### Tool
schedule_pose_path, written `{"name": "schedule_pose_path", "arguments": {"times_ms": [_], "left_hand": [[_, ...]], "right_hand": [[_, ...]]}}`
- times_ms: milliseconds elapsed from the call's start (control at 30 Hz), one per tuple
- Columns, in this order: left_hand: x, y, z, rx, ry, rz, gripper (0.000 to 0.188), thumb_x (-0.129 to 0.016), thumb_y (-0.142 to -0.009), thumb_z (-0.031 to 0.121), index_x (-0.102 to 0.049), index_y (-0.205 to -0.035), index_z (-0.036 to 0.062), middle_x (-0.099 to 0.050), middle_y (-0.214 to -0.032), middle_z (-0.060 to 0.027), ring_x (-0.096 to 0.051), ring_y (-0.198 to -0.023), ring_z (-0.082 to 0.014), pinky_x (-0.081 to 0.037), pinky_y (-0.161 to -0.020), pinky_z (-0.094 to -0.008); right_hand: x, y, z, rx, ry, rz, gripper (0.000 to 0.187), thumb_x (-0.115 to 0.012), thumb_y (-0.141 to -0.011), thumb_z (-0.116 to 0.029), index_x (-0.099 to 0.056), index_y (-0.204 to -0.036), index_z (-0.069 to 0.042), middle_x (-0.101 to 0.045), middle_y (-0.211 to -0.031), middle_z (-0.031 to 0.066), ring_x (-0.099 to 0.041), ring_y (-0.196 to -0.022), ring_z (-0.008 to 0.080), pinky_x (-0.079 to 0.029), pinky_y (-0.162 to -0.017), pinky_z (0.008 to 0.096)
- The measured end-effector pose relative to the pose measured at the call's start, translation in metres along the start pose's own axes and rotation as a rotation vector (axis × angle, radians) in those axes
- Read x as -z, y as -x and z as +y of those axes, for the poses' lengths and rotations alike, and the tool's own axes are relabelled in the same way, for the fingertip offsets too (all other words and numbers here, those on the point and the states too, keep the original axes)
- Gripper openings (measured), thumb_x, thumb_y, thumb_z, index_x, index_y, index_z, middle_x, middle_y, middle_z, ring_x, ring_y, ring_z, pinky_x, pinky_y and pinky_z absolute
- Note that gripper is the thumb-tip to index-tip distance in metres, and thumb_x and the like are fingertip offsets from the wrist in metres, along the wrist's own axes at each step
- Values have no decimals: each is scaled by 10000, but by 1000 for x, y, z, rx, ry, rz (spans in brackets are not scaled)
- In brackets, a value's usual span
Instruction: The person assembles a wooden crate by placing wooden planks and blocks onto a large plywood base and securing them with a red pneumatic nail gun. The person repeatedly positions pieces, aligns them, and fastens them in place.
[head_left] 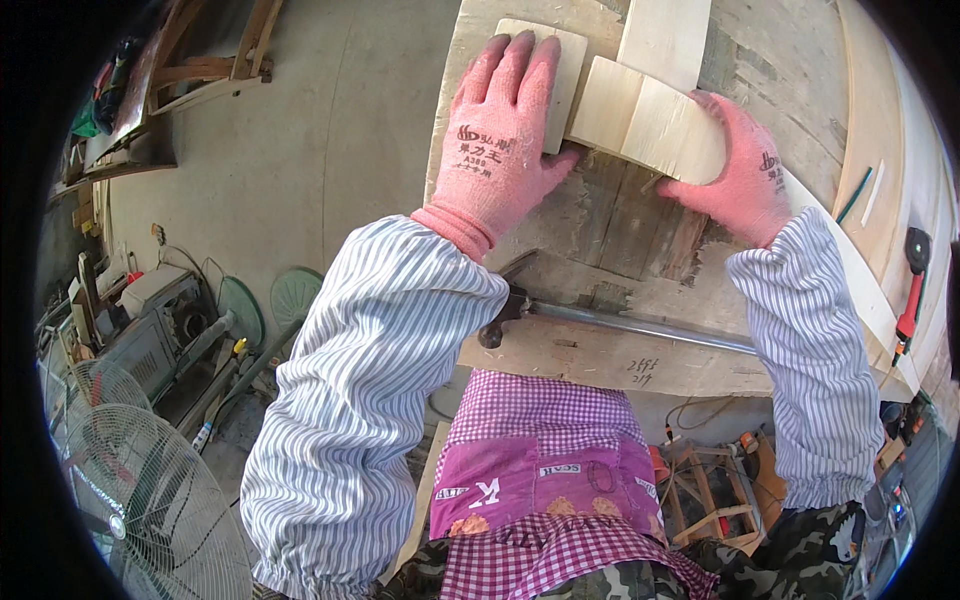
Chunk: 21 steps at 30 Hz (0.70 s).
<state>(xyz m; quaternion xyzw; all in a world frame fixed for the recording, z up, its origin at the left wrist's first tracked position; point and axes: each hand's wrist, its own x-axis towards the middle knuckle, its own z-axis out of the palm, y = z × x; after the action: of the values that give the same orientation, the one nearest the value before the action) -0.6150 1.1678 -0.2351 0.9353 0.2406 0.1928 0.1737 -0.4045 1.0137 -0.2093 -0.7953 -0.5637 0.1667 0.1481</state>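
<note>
1. The left hand (503, 140), in a pink work glove, is lying open and palm down over a small pale board (566, 82) near the left edge of the tabletop (570, 355). Its fingers are pointing toward the far edge and its thumb is sticking out to the right.
2. The right hand (742, 172), gloved alike, is gripping the right end of a pale wooden block (650, 120), thumb on the near side and fingers curling round the far side.
3. The block, with a seam crossing it, is sitting well in from the near edge, its left end lying just beside the small board; whether they are touching, I cannot tell.
4. A long pale plank (668, 38) is running from behind the block toward the far edge.
5. A claw hammer (640, 328) is lying along the near edge, its head by the left sleeve and its handle reaching the right sleeve. Scuffed surface is leaving room between it and the block.
6. Along the right edge, a red-and-black hand tool (911, 295) and a thin green stick (853, 195) are resting, limiting movement there.
</note>
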Motion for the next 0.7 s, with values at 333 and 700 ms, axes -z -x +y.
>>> {"name": "schedule_pose_path", "arguments": {"times_ms": [333,700], "left_hand": [[-2,-1,2,3,6,-1,955,-839,-634,213,-346,-1433,36,-435,-1408,-174,-388,-1328,-371,-348,-1109,-449],[-3,-2,4,-8,15,2,945,-836,-643,228,-350,-1428,27,-436,-1407,-183,-394,-1325,-377,-355,-1106,-451]], "right_hand": [[1,-1,0,-18,-10,-17,886,-873,-575,-343,-468,-1309,-56,-564,-1231,150,-526,-1169,342,-388,-1029,446],[1,0,-1,-12,0,-6,888,-869,-574,-339,-475,-1317,-52,-550,-1259,156,-518,-1181,343,-376,-1043,443]]}}
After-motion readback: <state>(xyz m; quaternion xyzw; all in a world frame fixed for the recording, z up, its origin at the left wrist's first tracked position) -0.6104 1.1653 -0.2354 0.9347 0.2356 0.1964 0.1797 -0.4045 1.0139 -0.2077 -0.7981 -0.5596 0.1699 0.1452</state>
